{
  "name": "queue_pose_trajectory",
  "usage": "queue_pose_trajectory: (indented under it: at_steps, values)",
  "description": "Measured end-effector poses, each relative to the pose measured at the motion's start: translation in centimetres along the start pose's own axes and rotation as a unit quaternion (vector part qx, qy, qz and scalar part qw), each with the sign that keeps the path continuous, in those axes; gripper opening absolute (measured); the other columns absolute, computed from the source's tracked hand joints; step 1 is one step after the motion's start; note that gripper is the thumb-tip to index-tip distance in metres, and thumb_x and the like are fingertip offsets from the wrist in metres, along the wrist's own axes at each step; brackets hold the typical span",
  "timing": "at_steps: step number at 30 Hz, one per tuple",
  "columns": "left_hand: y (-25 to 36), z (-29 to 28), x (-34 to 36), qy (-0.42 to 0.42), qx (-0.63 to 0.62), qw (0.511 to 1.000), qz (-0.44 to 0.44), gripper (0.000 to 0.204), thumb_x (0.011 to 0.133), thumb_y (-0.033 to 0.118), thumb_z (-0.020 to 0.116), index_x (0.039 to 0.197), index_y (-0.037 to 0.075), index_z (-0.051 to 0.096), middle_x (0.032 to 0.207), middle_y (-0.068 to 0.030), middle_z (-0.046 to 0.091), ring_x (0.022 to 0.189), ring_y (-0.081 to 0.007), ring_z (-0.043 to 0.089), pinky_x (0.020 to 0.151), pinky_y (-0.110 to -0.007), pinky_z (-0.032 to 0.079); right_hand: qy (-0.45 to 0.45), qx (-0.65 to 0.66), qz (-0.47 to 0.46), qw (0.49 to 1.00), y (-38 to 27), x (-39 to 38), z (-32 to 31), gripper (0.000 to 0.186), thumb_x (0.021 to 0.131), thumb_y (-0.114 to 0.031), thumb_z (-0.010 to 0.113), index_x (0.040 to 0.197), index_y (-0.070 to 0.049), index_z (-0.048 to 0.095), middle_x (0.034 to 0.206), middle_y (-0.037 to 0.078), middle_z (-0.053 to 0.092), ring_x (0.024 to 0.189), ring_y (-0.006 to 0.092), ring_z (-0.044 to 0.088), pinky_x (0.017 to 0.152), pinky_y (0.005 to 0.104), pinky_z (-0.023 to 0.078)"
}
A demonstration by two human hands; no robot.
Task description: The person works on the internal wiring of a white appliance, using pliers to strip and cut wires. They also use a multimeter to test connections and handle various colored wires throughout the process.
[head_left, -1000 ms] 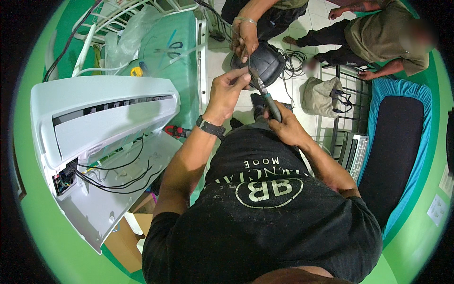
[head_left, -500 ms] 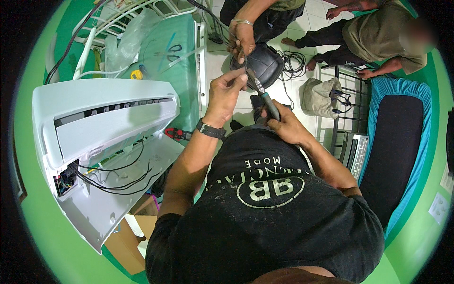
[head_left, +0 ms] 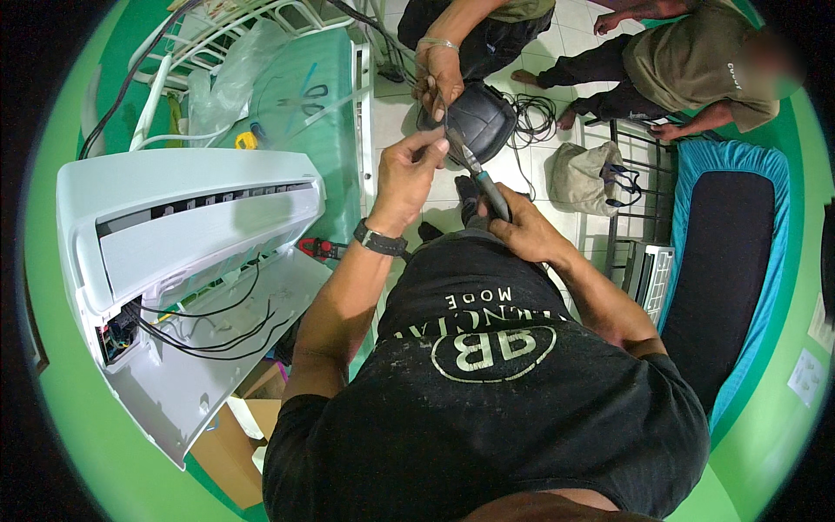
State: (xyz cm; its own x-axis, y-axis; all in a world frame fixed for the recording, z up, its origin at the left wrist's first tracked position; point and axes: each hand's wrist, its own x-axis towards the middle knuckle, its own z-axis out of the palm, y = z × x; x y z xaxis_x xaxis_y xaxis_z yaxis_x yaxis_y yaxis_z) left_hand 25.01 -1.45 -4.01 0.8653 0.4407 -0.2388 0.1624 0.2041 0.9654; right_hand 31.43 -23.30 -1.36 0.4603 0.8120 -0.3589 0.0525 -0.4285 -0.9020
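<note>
My right hand (head_left: 524, 224) is closed around the grey handles of a pair of pliers (head_left: 489, 189). The pliers' metal jaws point up and left, close to the fingertips of my left hand (head_left: 407, 180). With thumb and forefinger, that hand pinches a thin dark wire (head_left: 444, 127). A co-worker's hand (head_left: 439, 76) grips the same dark wiring just beyond mine. Whether the jaws touch the wire is too small to tell.
At left lies a white air conditioner unit (head_left: 209, 235) with loose black wires. A red clamp meter (head_left: 320, 249) is beside it. Beyond are a green mattress (head_left: 335, 74) and a black seat (head_left: 477, 122). A cloth bag (head_left: 578, 177) and another person (head_left: 687, 65) are at right.
The whole view has shifted slightly. Both my hands keep their grips, with the pliers still beside the wire; the co-worker's hand stays nearly in place.
</note>
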Motion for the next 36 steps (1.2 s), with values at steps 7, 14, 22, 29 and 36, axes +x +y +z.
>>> queue_pose_trajectory:
  at_steps: [7,14,22,29,36]
  values:
    - [-0.4,0.2,0.1,-0.003,0.027,0.999,0.024,0.028,0.094,0.017,0.074,0.116,-0.001,0.072,0.085,-0.0010,0.067,0.075,-0.0085,0.056,0.069,-0.025,0.047,-0.008,-0.024,0.003,1.000,0.2,-0.3,-0.6,0.029,0.082,-0.002,0.057,0.111,0.000,0.054,0.106,0.016,0.056,0.097,0.0277,0.059,0.088,0.0400,0.047]
    - [0.0,-0.3,0.4,-0.011,0.008,1.000,0.011,0.030,0.095,0.018,0.074,0.116,-0.003,0.071,0.088,-0.0012,0.066,0.076,-0.0099,0.055,0.069,-0.024,0.046,0.034,-0.094,-0.034,0.994,0.9,0.3,-1.0,0.025,0.083,-0.003,0.059,0.107,0.000,0.054,0.090,0.017,0.059,0.084,0.0308,0.061,0.078,0.0420,0.049]
    - [0.0,-0.5,0.4,-0.028,-0.115,0.993,-0.019,0.031,0.094,0.016,0.074,0.120,-0.002,0.071,0.088,-0.0009,0.064,0.078,-0.0105,0.054,0.073,-0.025,0.046,-0.032,0.181,0.038,0.982,-0.3,0.0,-1.1,0.028,0.083,-0.002,0.058,0.110,-0.004,0.058,0.090,0.002,0.056,0.085,0.0114,0.055,0.074,0.0264,0.045]
    - [-0.2,-0.8,0.0,-0.016,-0.107,0.994,-0.029,0.031,0.095,0.015,0.073,0.122,-0.001,0.070,0.086,0.0005,0.062,0.079,-0.0110,0.052,0.074,-0.026,0.046,-0.025,0.081,0.010,0.996,0.7,0.9,-1.0,0.027,0.085,-0.004,0.059,0.111,-0.004,0.058,0.100,0.008,0.056,0.093,0.0186,0.057,0.085,0.0327,0.047]
    - [0.1,-0.7,0.0,-0.014,-0.095,0.995,-0.024,0.029,0.096,0.017,0.072,0.119,-0.001,0.071,0.083,0.0011,0.060,0.077,-0.0104,0.051,0.073,-0.025,0.045,-0.020,0.021,-0.011,1.000,0.3,0.7,-1.3,0.028,0.083,-0.005,0.060,0.111,-0.004,0.058,0.103,0.012,0.055,0.100,0.0248,0.057,0.092,0.0361,0.046]
